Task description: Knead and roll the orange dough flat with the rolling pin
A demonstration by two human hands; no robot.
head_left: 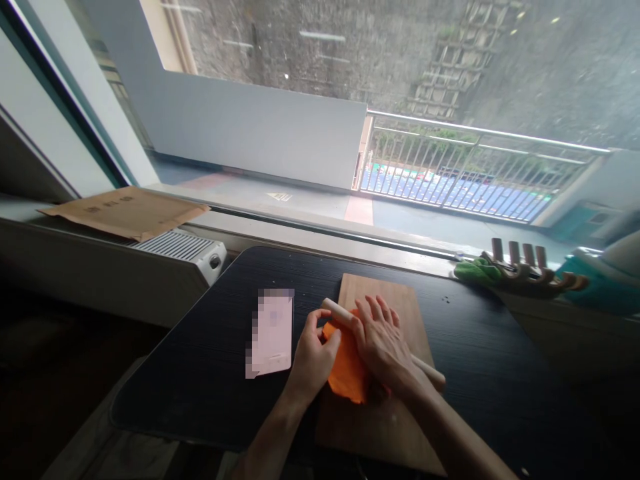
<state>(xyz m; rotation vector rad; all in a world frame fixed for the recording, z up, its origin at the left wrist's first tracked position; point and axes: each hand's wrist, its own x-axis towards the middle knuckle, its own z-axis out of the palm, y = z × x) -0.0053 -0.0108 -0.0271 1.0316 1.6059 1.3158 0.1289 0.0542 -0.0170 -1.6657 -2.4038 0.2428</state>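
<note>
- Orange sheet: flat, ragged-edged, on the wooden board, partly under the rolling pin and the right hand.
- Right hand: palm down over the pin, its grip spread, fingers stretched toward the far end of the board.
- Left hand: at the sheet's left edge, forefinger bent by the pin's upper end, thumb over the orange; whether this grip pinches the sheet I cannot tell.
- Rolling pin: pale, slanting across the board, its lower end out beyond the right wrist.
- Worktop: dark, bearing the board and, left of it, a pale pink phone (part of it blurred into blocks).
- Teal container: at the far right by the window, with a whitish shape above it; what it holds is hidden.
- Brown upright pieces: a clustered row between that container and a bunched green cloth.
- Brown envelope: flat, partly over a white slatted heater at the left (its contents, if any, cannot be seen).
</note>
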